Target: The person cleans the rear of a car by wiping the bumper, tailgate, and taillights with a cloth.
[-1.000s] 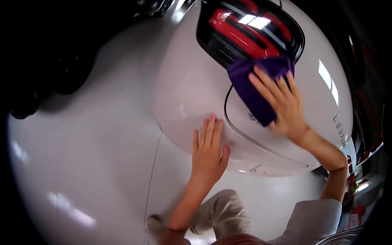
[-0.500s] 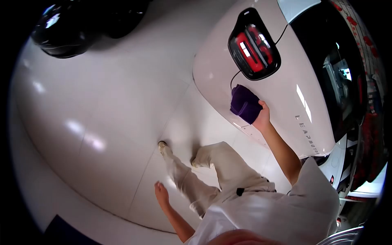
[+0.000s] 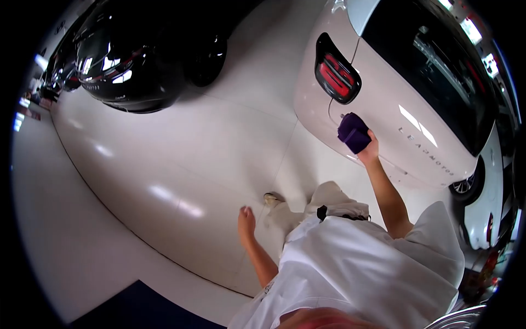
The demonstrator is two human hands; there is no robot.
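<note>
My right hand (image 3: pixel 370 150) is closed on a folded purple cloth (image 3: pixel 354 133), which lies against the rear of a pale pink car (image 3: pixel 386 118). Just above the cloth is the car's red and black tail light (image 3: pixel 337 77). To the right of the hand, raised letters (image 3: pixel 426 151) run across the tailgate. My left hand (image 3: pixel 246 219) hangs low at my side, over the pale floor. Its fingers are curled in, and nothing shows in them.
A black car (image 3: pixel 148 60) stands at the upper left. Beyond the pink car's right side is a white car (image 3: pixel 482 203). Glossy pale floor (image 3: pixel 219 142) lies between the cars, with a dark blue patch (image 3: pixel 142 310) at the lower left.
The view has shifted, bringing more of the black car in. My right hand keeps the cloth at the car's rear, below the tail light. My left hand stays low at my side.
</note>
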